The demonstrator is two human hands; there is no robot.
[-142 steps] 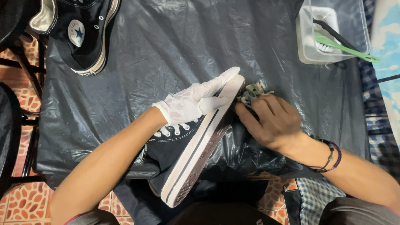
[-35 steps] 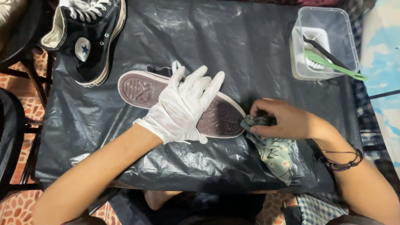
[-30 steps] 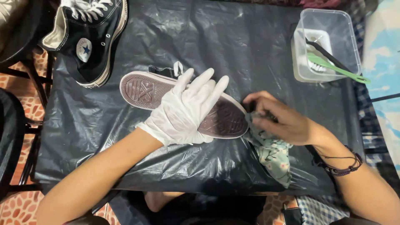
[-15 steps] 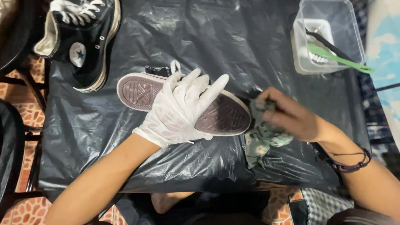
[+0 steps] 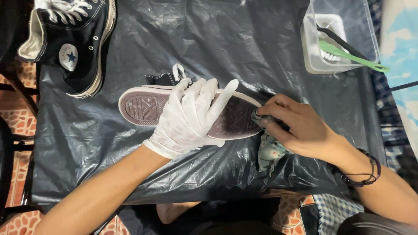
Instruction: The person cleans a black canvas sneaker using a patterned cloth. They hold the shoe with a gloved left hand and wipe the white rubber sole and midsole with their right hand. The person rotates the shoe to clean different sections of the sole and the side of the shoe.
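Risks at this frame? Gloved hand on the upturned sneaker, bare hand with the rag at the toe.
1. The left hand only presses flat on the upturned black sneaker's brown sole; a hard rub might slide it on the black plastic sheet.
2. The right hand is bare, so dirt from the green patterned rag may reach skin.

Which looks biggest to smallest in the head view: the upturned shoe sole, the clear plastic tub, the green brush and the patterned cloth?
1. Upturned shoe sole, longest by far.
2. Clear plastic tub, though the frame's top edge cuts it off.
3 and 4. Green brush and patterned cloth look alike; the right hand hides part of the cloth, so I won't rank them.
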